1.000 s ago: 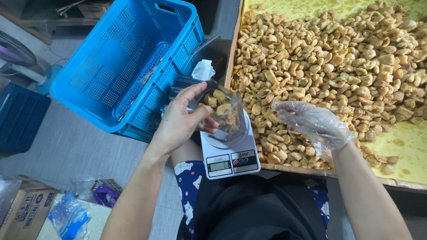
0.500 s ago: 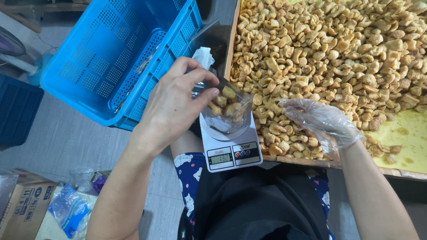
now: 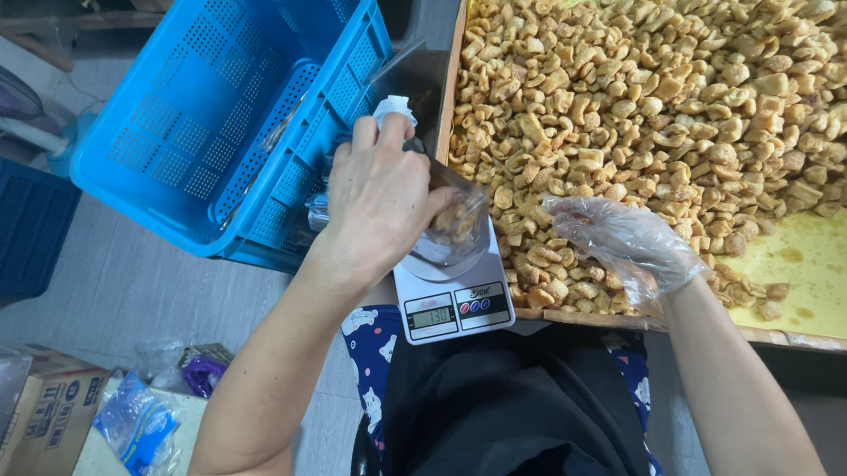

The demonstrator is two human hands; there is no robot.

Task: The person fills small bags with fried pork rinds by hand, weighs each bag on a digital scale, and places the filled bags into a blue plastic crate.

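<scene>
The left hand [image 3: 378, 200] is bare and curled over the top of a clear plastic bag [image 3: 454, 232], fingers and thumb closed on its upper edge so that the bag stands on the platform of a small white kitchen scale [image 3: 449, 304]. The bag sits just below and to the right of that hand, partly filled with pale brown fried snack pieces, and its lower part rests on the scale's round plate. The scale's grey display lies nearer the person than the hand, at the edge of the lap, which is covered by a black apron [image 3: 510, 423]. The right hand [image 3: 627, 244] wears a thin transparent plastic glove; its fingers are loosely bent and spread, palm down, resting on the near edge of the heap of fried snack pieces [image 3: 672, 96]. Whether it holds any pieces under the palm cannot be told. The heap spreads away from that hand over a yellow sheet [image 3: 839, 267] inside a shallow wooden-rimmed tray [image 3: 695, 329], whose near rim runs just under the gloved wrist. The two hands are near each other, with the bag between them. Beyond the left hand, to its outer side, stands a bright blue perforated plastic crate [image 3: 214, 104], tilted and touching the hand's back near the knuckles; a darker blue crate [image 3: 1, 238] sits farther out on the grey floor [image 3: 121, 296]. Near the left elbow lie a cardboard box [image 3: 44, 410] and a small blue-printed plastic packet [image 3: 137, 432].
</scene>
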